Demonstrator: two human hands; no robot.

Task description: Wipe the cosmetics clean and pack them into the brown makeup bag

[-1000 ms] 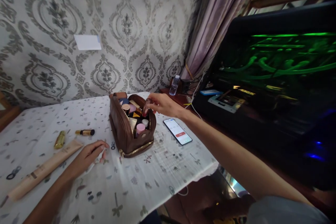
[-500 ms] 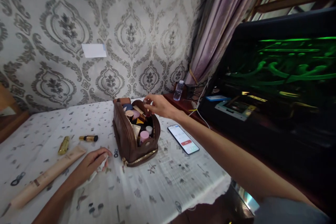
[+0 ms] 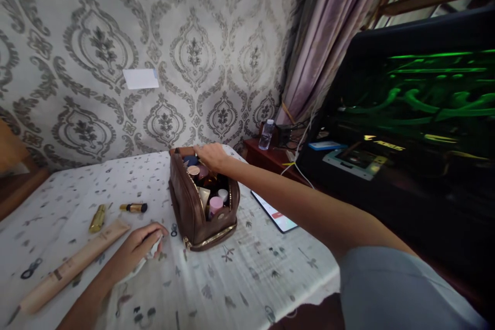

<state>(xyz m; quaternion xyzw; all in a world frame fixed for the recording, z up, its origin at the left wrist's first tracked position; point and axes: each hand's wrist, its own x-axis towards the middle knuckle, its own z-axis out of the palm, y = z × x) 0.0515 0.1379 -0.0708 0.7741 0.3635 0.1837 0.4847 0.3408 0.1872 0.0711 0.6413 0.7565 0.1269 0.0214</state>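
A brown leather makeup bag (image 3: 183, 201) stands unzipped on the cloth, filled with cosmetics; a pink-lidded jar (image 3: 215, 205) and a white-lidded one (image 3: 223, 195) show near its front. At the bag's far end my right hand (image 3: 212, 157) is closed on the brown rim or flap, its fingertips partly hidden. My left hand (image 3: 141, 242) rests on the table left of the bag, fingers curled round a crumpled white tissue (image 3: 154, 245). Beyond that hand lie a long beige tube (image 3: 77, 265), a gold cap (image 3: 97, 218) and a gold-and-black lipstick-like tube (image 3: 133, 208).
A phone (image 3: 284, 220) lies right of the bag, partly under my right forearm. A clear bottle (image 3: 266, 135) stands on a dark red surface by the wall, near cables. At the right looms a black computer case (image 3: 386, 175) with green light. A patterned cloth (image 3: 216, 289) covers the table.
My right hand has moved left from above the bag's right side to its far end. The forearm now covers part of the phone. My left hand stays with the tissue.
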